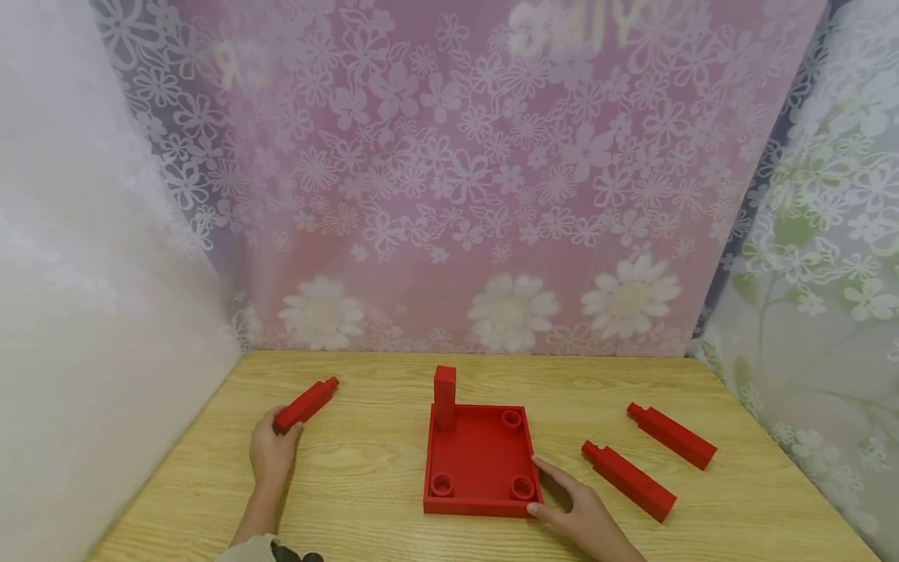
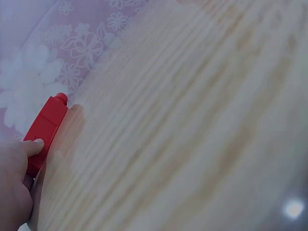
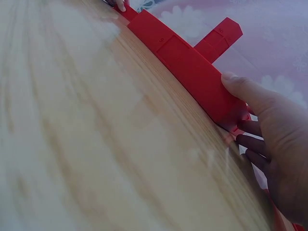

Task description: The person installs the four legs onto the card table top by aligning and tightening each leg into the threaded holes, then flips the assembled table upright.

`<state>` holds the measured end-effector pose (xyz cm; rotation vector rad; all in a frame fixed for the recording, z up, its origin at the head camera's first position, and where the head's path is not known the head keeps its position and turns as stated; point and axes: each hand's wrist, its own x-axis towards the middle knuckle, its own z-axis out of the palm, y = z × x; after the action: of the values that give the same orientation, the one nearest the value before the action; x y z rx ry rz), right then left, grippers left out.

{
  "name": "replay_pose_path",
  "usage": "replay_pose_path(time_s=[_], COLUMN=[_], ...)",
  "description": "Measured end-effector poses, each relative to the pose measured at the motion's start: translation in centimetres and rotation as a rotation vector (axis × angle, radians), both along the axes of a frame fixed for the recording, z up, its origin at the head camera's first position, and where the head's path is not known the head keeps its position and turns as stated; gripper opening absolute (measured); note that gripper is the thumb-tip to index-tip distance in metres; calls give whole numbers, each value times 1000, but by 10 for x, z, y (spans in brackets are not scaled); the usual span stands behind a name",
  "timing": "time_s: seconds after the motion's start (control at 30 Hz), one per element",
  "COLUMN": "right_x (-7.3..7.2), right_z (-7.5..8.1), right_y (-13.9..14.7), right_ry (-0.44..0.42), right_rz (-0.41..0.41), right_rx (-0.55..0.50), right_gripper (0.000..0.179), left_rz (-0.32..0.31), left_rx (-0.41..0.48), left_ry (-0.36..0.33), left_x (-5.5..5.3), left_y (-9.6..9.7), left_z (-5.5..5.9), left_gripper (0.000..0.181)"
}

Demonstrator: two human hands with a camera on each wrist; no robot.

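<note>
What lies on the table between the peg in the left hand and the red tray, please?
Nothing: the head view shows only bare wooden table between the peg gripped by the left hand and the red tray.

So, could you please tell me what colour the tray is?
Red; the tray shows best in the head view.
</note>
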<state>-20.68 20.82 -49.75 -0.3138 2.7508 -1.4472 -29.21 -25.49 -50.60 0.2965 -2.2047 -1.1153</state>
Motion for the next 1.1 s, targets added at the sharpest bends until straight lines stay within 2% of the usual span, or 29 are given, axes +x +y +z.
replay_pose_path(time_s=[0.1,0.23,0.6,0.9,1.1], right_x=[0,0,0,0,-1], right_z=[0,0,0,-1,-2], right_y=[0,0,-1,1,0], right_ry=[0,1,-9,4,4], right_rz=[-5,-10,-13,-26,-26], right_rx=[2,-1,-9,-18,-15], right_gripper=[71,71,71,70,70], left_rz=[10,9,-26,-97,-145], left_rx=[-12,16,60,76,102], left_ry=[-4,-11,-4,3,21], left_x=[1,2,5,8,14], left_y=[0,1,7,24,37], left_z=[1,2,5,23,36], left_gripper=[39,39,37,38,38])
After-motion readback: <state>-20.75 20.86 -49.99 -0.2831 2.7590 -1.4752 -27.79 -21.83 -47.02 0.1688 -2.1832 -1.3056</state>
